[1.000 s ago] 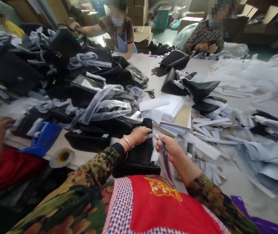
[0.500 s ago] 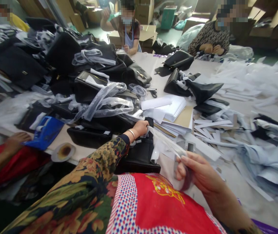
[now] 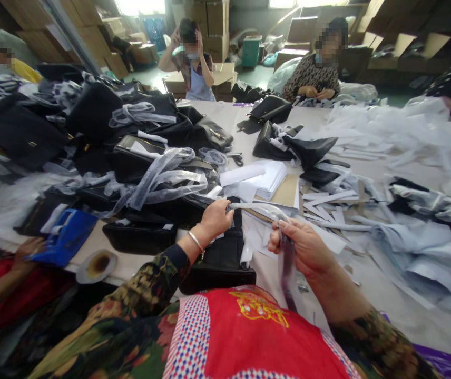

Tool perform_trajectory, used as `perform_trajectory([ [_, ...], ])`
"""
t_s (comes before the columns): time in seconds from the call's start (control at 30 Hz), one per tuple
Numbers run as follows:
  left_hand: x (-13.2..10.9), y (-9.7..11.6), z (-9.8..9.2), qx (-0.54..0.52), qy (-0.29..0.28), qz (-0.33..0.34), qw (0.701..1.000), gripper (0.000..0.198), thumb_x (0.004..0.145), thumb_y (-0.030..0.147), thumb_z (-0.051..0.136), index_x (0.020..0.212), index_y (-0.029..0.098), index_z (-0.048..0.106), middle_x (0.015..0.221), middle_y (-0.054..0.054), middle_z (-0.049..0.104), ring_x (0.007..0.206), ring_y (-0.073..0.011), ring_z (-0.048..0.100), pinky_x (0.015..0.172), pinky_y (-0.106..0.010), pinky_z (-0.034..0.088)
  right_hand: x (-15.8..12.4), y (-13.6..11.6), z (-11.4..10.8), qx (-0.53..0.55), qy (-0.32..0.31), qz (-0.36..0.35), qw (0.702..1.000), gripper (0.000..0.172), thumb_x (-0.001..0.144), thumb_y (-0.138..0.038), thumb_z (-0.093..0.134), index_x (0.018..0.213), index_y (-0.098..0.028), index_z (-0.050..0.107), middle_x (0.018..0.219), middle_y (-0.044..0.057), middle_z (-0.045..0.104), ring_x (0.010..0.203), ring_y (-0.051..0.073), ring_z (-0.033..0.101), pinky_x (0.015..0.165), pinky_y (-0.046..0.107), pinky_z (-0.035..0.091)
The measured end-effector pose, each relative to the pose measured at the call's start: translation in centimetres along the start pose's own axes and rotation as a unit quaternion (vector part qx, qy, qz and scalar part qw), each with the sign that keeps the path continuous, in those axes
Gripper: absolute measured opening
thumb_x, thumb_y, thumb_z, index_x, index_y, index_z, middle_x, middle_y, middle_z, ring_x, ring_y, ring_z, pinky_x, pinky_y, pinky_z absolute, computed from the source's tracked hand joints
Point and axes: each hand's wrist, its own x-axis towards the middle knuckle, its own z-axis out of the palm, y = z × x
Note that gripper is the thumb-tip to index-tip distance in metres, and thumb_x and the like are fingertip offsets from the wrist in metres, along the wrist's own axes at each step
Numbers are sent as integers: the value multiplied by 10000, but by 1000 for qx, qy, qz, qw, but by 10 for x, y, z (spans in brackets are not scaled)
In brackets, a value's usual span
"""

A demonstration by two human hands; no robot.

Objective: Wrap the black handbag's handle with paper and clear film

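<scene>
Between left hand (image 3: 216,218) and right hand (image 3: 303,245) arches a whitish, translucent strip (image 3: 263,207).

Workshop, apparently factory packing or finishing area. Black bags (image 3: 95,110) heaped in quantity across long tabletop (image 3: 229,116), many dressed in translucent wrapping (image 3: 152,179). Paper sheets (image 3: 275,176) stacked, cut strips (image 3: 332,197) strewn alongside. Blue tape dispenser (image 3: 67,237) placed at edge. Tabletop shared by several people; face masks and blue apron (image 3: 201,92) worn. Cardboard boxes (image 3: 214,26) piled behind, some left open.
</scene>
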Motion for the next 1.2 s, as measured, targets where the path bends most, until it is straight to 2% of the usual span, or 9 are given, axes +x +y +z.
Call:
perform_trajectory([
  [0.07,-22,21,-7,-203,-67,9,977,426,967,515,528,1014,139,722,1019,-136,733,992,-259,688,949,-367,535,10,8,7,2,-20,10,1000,365,720,-469,819,832,-167,647,605,31,679,514,174,649,450,243,453],
  [0.17,-40,50,-2,-501,-241,-8,831,685,905,763,440,879,128,694,606,-41,606,572,-171,616,690,-351,578,24,23,20,-3,-56,27,998,352,730,-459,808,813,-155,649,626,46,697,515,168,661,439,225,452],
  [0.23,-40,65,5,-560,-260,-52,785,626,875,731,548,913,123,689,444,53,446,397,-126,480,543,-313,539,30,34,24,-16,-74,46,996,368,735,-480,803,782,-148,652,661,69,717,533,174,676,436,223,455],
  [0.53,31,65,-40,-617,45,-161,769,265,1013,323,518,914,102,627,820,-108,736,788,-190,740,891,-407,585,-33,45,-39,-119,-190,113,968,392,845,-524,733,833,-135,683,703,94,741,596,169,685,595,276,530],
  [0.63,38,65,-42,-651,33,-145,745,323,1023,412,500,960,119,620,908,-104,740,874,-185,736,932,-381,567,-38,41,-38,-97,-135,65,984,402,810,-540,758,792,-149,667,619,64,709,524,162,650,529,263,495],
  [0.87,-31,89,22,-597,-257,-97,754,526,810,664,703,814,144,626,532,6,570,443,-138,554,486,-273,504,2,40,-14,-35,-39,5,999,447,670,-540,838,807,-158,651,634,54,726,513,185,671,508,285,541],
  [0.97,-37,85,26,-598,-189,-100,773,402,792,509,779,848,127,663,533,12,584,422,-119,521,455,-251,462,4,48,-13,-41,-62,23,997,448,684,-530,835,843,-145,669,705,82,754,570,199,706,528,278,548],
  [1.1,-20,70,6,-630,-36,-131,765,263,803,344,783,890,105,718,863,-91,754,761,-157,693,712,-255,549,-3,60,-12,-40,-99,63,992,485,719,-564,810,885,-130,671,773,108,774,606,188,730,514,223,507],
  [1.2,-17,66,-1,-632,-13,-133,763,260,807,344,782,893,103,733,914,-106,766,821,-174,703,806,-298,546,-5,67,-11,-34,-102,84,991,516,754,-595,773,934,-121,674,772,122,775,603,186,732,510,218,497],
])
